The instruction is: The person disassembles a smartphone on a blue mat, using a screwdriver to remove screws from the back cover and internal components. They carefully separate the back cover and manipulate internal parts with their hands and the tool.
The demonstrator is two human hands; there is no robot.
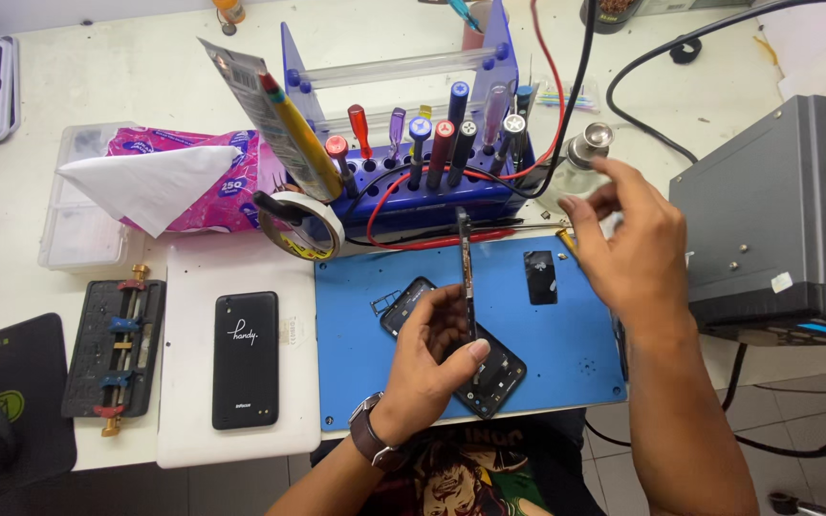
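- The left hand (432, 354) pinches a thin, flat phone panel (466, 268), held upright on edge above a smooth blue work mat (576, 354).
- An opened black phone body (494, 368) lies on the mat beneath it.
- The right hand (628, 244) hovers far right, fingers loosely spread, holding nothing.
- A blue plastic rack (423, 196) of screwdrivers stands beyond.

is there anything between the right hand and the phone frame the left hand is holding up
Nothing visible. The right hand hovers to the right of the phone frame, which the left hand holds on edge; between them only the bare blue mat and a small dark part lying flat.
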